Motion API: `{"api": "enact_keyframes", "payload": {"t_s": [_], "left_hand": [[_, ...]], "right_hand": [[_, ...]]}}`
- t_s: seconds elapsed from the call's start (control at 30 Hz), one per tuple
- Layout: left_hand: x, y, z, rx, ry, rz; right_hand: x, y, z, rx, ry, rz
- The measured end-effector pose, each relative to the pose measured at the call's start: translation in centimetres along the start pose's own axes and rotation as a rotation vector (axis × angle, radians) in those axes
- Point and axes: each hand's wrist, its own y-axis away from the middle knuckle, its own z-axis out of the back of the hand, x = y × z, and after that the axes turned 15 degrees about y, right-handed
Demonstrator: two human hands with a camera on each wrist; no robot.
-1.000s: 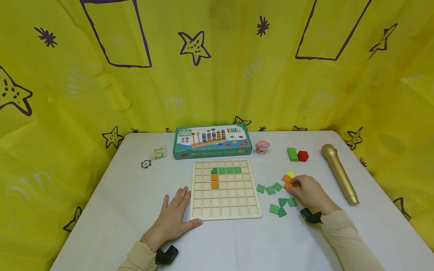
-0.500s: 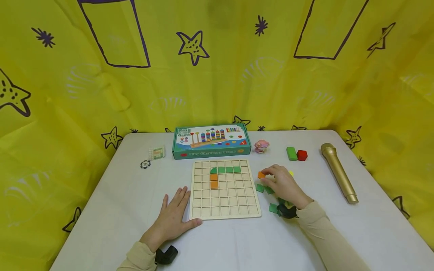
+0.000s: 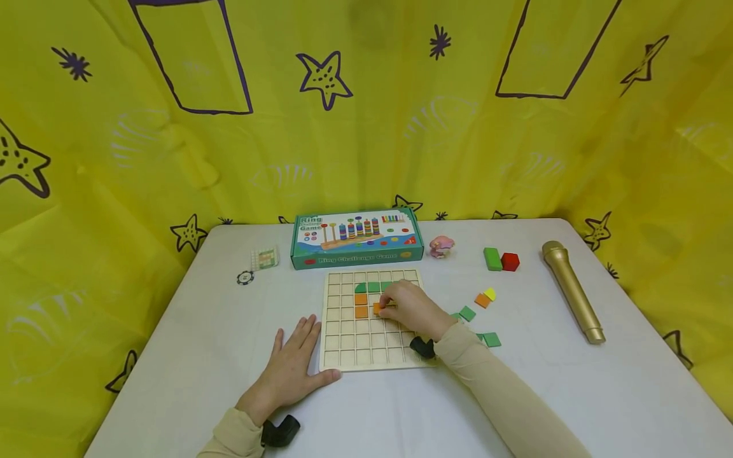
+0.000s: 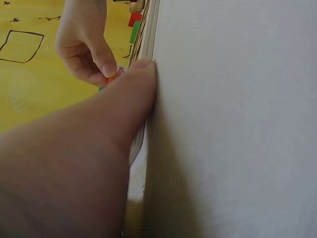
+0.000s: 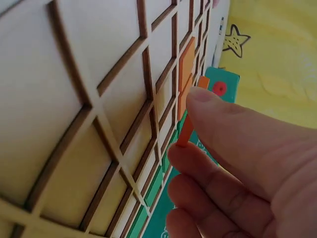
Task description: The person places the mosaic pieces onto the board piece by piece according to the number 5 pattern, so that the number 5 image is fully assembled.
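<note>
Right hand (image 3: 409, 308) over the wooden grid board (image 3: 343, 356), thumb and fingertips pinching an orange tile (image 3: 378, 308) just above the cells, beside the two orange tiles (image 3: 361, 305) already seated under the green row (image 3: 375, 287). In the right wrist view, tile (image 5: 185, 131) tilted on edge, not yet flat in a cell. Left hand (image 3: 292, 369) flat on the table (image 3: 572, 394), fingers straight, thumb against the board's near left corner. Loose tiles (image 3: 484, 299) well apart at right.

– Any room round the grid board (image 3: 378, 350)?

– Bare tabletop (image 3: 572, 394) at six o'clock. Game box (image 3: 357, 240) blocks twelve, loose tiles (image 3: 475, 315) clutter three, the left hand (image 3: 294, 369) guards nine.
</note>
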Motion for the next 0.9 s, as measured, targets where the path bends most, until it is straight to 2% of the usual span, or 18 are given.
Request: {"api": "enact_keyframes", "payload": {"t_s": [0.13, 0.53, 0.77, 0.9], "left_hand": [[-0.1, 0.0, 0.1, 0.004, -0.001, 0.004], [-0.2, -0.1, 0.2, 0.001, 0.002, -0.001], [-0.3, 0.0, 0.3, 0.006, 0.019, 0.012], [-0.3, 0.0, 0.2, 0.006, 0.028, 0.015]], "right_hand": [[0.3, -0.5, -0.2, 0.012, 0.038, 0.031], [0.4, -0.6, -0.5, -0.038, 0.109, 0.11], [-0.1, 1.1, -0.1, -0.009, 0.104, 0.174], [-1.2, 2.7, 0.7, -0.037, 0.091, 0.111]]}}
